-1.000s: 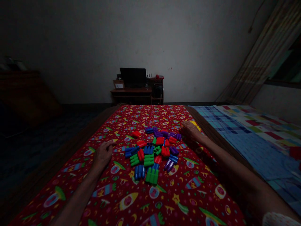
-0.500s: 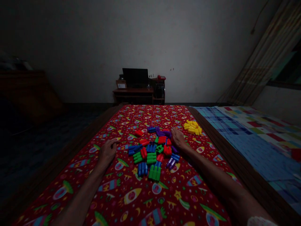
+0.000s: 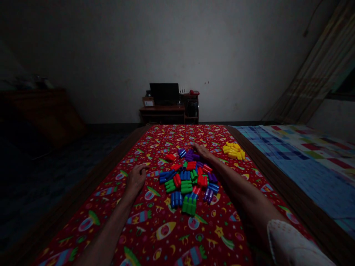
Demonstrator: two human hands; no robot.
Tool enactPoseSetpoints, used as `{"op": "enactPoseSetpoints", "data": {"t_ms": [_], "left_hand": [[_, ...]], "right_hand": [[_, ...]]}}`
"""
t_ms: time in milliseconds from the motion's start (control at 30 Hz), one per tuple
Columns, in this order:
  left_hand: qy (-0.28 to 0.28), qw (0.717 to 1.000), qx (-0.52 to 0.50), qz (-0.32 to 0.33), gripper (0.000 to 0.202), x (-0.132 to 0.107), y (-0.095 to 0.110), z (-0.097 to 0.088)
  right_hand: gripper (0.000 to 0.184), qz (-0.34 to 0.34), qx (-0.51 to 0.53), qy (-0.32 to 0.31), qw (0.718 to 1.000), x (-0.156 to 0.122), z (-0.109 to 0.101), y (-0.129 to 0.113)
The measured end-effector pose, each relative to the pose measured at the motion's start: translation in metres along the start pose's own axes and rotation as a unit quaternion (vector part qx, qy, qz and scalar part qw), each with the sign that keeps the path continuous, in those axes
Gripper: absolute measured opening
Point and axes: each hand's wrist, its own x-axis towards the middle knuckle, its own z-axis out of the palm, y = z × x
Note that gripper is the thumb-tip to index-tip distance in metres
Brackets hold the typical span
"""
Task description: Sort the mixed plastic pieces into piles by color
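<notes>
Head view: two hands point(image 3: 135, 181) point(image 3: 202, 150); one yellow pile point(image 3: 234, 150), one mixed pile point(image 3: 188, 181)

The pile point(image 3: 188, 181) of blocks lies in the middle of the bed point(image 3: 155, 236). The left hand point(image 3: 135, 179) rests on the sheet just left of the pile. The right hand point(image 3: 202, 150) lies at the pile's far edge, its arm running along the pile's right side. A small heap point(image 3: 234, 150) sits apart, right of that hand, near the bed's right edge. A second bed point(image 3: 305, 162) lies alongside on the right. Behind, against the wall, stands a table point(image 3: 162, 109) with a screen point(image 3: 164, 90) on it.
</notes>
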Motion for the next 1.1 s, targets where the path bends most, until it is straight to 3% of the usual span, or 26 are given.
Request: {"op": "enactPoseSetpoints", "data": {"t_ms": [100, 267, 333, 467, 533, 667, 767, 833, 900, 967, 1033, 1100], "left_hand": [[0.011, 1.000, -0.009, 0.002, 0.032, 0.000, -0.002, 0.002], [0.013, 1.000, -0.010, -0.003, 0.032, -0.001, -0.001, 0.003], [0.010, 1.000, -0.009, -0.004, 0.032, -0.001, 0.001, 0.003], [0.004, 1.000, -0.008, -0.007, 0.032, -0.001, 0.004, 0.000], [0.001, 1.000, -0.004, -0.009, 0.032, -0.001, 0.005, 0.000], [-0.004, 1.000, -0.003, -0.002, 0.033, -0.002, 0.004, -0.001], [-0.005, 1.000, -0.006, -0.005, 0.034, -0.002, 0.004, -0.001], [-0.005, 1.000, -0.007, -0.011, 0.034, -0.002, 0.004, -0.001], [-0.006, 1.000, -0.009, -0.013, 0.035, -0.002, 0.005, -0.001], [-0.005, 1.000, -0.011, -0.016, 0.036, -0.002, 0.005, 0.000], [-0.002, 1.000, -0.012, -0.018, 0.035, -0.002, 0.005, 0.001], [0.000, 1.000, -0.010, -0.018, 0.035, -0.002, 0.004, 0.002]], "right_hand": [[0.075, -0.024, 0.043, -0.091, 0.995, 0.004, 0.019, -0.013], [0.076, -0.074, 0.100, -0.223, 0.967, -0.012, 0.045, -0.042], [0.076, -0.095, 0.098, -0.226, 0.965, -0.011, 0.048, -0.052], [0.071, -0.063, -0.020, -0.107, 0.992, 0.018, 0.047, -0.061], [0.066, -0.032, -0.075, -0.090, 0.993, 0.038, 0.051, -0.064], [0.058, -0.019, -0.084, -0.146, 0.986, 0.048, 0.075, -0.072], [0.059, -0.072, -0.052, -0.234, 0.968, 0.026, 0.089, -0.083], [0.060, -0.117, -0.013, -0.268, 0.956, 0.006, 0.084, -0.088], [0.059, -0.138, 0.020, -0.224, 0.965, -0.015, 0.065, -0.086], [0.061, -0.113, 0.027, -0.116, 0.986, -0.038, 0.036, -0.074], [0.063, -0.038, 0.001, -0.005, 0.999, -0.064, 0.007, -0.053], [0.065, 0.043, -0.036, 0.040, 0.998, -0.092, -0.011, -0.030]]}}
